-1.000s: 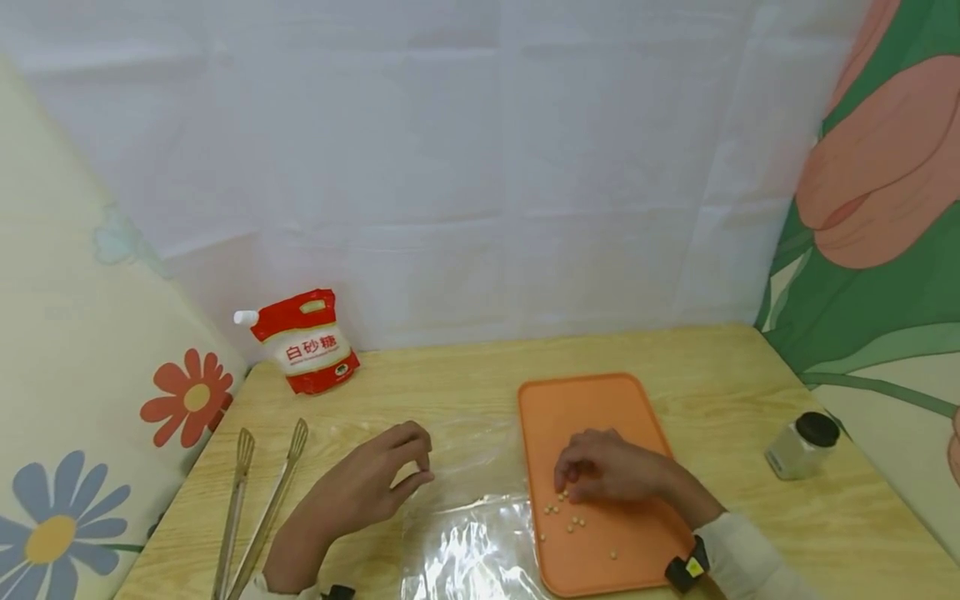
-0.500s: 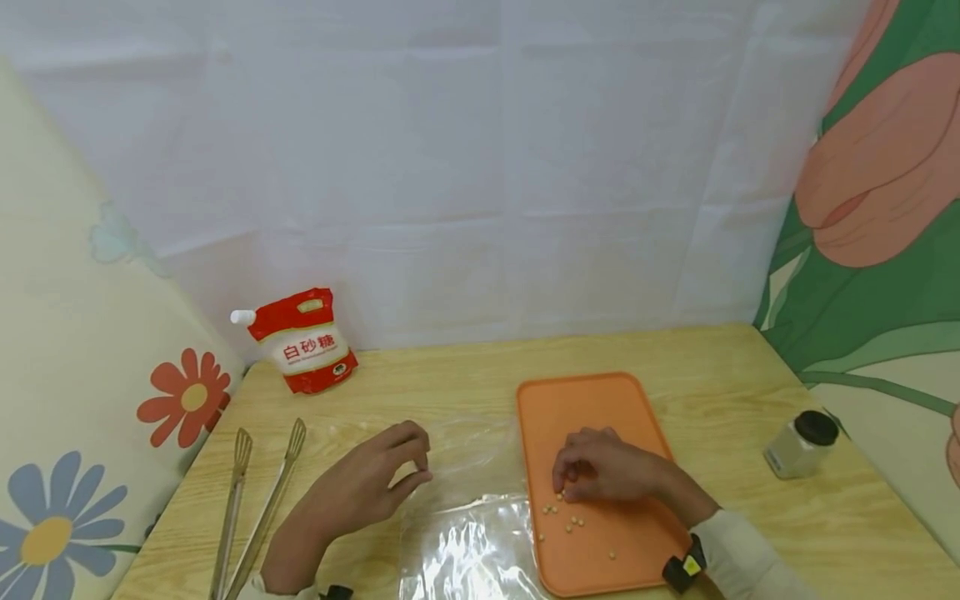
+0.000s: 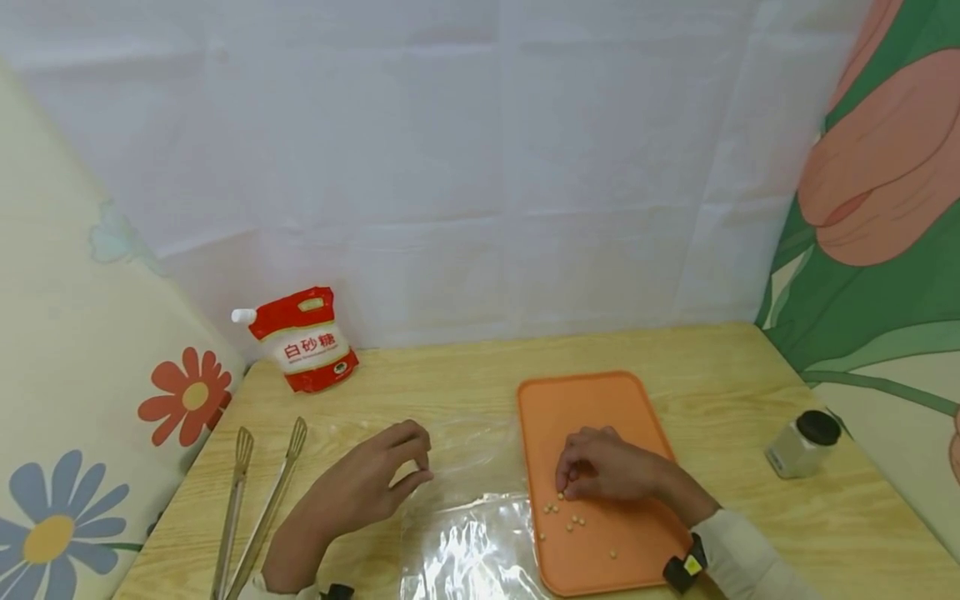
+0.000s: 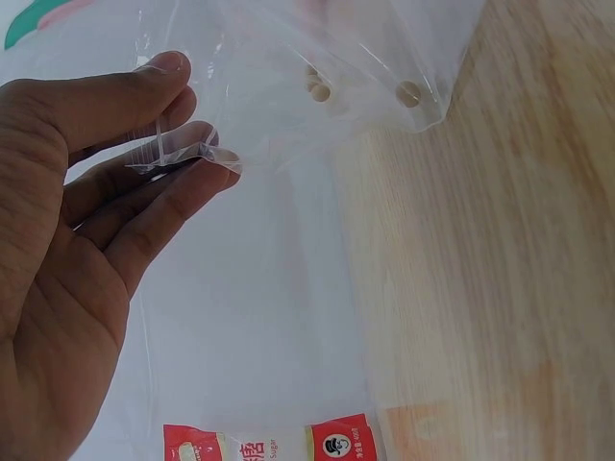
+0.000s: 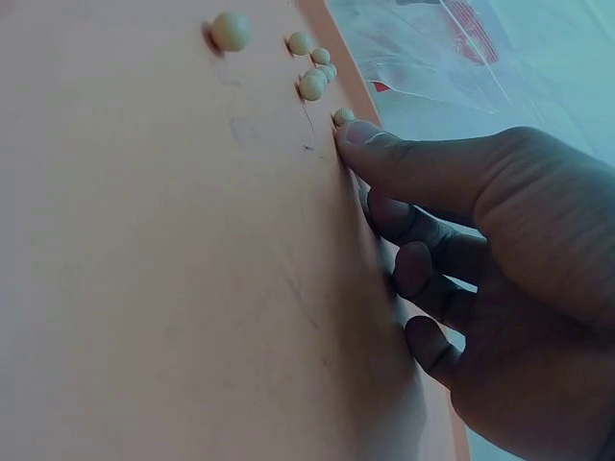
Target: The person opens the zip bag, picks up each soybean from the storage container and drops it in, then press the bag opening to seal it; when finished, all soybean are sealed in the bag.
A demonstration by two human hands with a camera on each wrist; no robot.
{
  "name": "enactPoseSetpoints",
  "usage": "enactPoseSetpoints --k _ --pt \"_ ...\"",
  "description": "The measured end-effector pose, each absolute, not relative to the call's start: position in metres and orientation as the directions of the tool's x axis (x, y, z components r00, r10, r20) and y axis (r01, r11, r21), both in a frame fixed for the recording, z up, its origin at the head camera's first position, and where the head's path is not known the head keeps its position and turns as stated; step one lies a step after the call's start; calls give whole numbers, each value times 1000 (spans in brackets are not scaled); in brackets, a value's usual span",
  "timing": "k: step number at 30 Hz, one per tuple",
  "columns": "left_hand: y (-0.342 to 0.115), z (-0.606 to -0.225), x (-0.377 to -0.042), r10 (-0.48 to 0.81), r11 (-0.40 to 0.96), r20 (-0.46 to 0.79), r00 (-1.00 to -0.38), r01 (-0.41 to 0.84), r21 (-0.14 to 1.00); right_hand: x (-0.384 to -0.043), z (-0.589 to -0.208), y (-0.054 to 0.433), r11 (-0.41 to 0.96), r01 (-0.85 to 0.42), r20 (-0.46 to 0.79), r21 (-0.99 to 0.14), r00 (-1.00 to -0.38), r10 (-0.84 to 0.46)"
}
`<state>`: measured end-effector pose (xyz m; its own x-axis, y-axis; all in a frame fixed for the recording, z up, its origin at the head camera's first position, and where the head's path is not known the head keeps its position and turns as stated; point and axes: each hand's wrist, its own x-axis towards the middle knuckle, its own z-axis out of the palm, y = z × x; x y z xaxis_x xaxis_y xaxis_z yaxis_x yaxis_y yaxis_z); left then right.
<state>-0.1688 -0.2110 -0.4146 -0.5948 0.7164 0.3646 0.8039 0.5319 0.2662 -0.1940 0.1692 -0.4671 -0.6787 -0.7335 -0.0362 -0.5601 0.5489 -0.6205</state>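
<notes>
In the left wrist view, my left hand (image 3: 375,477) grips the mouth of a clear zip bag (image 4: 288,58) between thumb and fingers. A few pale round beans, like soybeans (image 4: 408,93), show inside the bag. In the head view, the bag's lower part lies shiny on the table. My right hand (image 3: 611,467) is low over the orange tray (image 3: 592,400). Its thumb and index fingertips pinch at a small soybean (image 5: 343,117), largely covered by the thumb; the index finger is mostly hidden. Several other soybeans (image 5: 312,84) lie loose on the tray near the fingertips.
A red and white sugar pouch (image 3: 311,342) stands at the back left against the white sheet. Metal tongs (image 3: 266,508) lie left of my left forearm. A small jar with a black lid (image 3: 802,446) stands right of the tray.
My right hand shifts very slightly, its fingertips settling at the same soybean. The left hand and the bag stay where they were.
</notes>
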Motion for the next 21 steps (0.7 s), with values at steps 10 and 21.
enactPoseSetpoints --k 10,21 --pt "-210 -413 -170 723 522 376 -579 815 251 -197 -469 171 549 -565 -24 -616 -683 -730" --pt "-211 -414 -167 718 529 367 -592 806 266 -197 -463 168 486 -574 68 -659 -689 -722"
